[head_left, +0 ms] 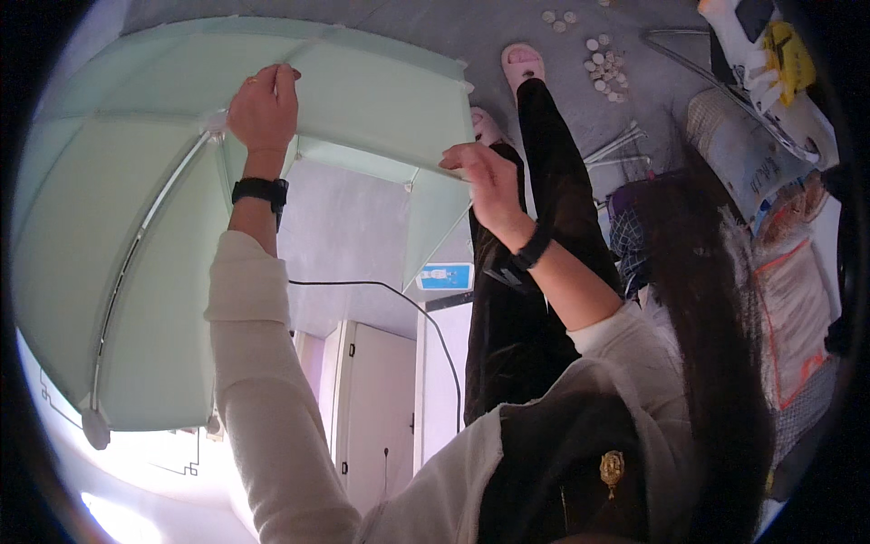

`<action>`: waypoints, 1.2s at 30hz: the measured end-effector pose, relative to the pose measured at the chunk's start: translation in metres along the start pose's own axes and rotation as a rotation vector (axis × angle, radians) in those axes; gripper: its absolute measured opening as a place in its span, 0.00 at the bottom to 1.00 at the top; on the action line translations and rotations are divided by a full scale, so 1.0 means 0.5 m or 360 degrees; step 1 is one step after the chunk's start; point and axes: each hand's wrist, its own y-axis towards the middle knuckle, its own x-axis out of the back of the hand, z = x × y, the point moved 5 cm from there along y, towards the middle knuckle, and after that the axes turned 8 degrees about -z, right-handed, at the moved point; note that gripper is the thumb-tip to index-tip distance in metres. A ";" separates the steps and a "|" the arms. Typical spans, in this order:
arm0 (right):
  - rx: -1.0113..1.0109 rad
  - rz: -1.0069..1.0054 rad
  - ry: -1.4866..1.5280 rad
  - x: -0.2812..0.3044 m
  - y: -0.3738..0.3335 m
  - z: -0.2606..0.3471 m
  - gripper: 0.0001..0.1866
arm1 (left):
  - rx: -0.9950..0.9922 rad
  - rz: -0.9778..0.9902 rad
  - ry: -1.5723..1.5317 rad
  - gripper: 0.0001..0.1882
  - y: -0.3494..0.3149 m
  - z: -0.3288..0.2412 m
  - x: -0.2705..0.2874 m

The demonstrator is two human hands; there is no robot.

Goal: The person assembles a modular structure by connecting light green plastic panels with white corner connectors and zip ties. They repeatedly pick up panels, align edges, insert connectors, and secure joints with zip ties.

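Fabric lies behind left grip, its edge at right grip, both holds unclear.

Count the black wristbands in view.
2: one black wristband behind the left hand, another black wristband behind the right hand, each around the wrist.

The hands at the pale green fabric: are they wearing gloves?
No, the left hand and right hand are bare, with a black band around each wrist.
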 end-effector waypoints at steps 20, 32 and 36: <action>0.0572 -0.0779 -0.1304 -0.004 -0.017 0.032 0.08 | -0.0126 0.0018 0.0028 0.14 0.003 -0.023 0.005; 0.0408 -0.0581 -0.1178 0.002 -0.015 0.031 0.14 | -0.0204 0.0049 0.0129 0.16 0.004 -0.006 0.001; -0.0123 -0.0428 0.0147 0.077 -0.053 -0.018 0.20 | -0.0241 -0.0205 0.0083 0.16 0.006 -0.058 0.041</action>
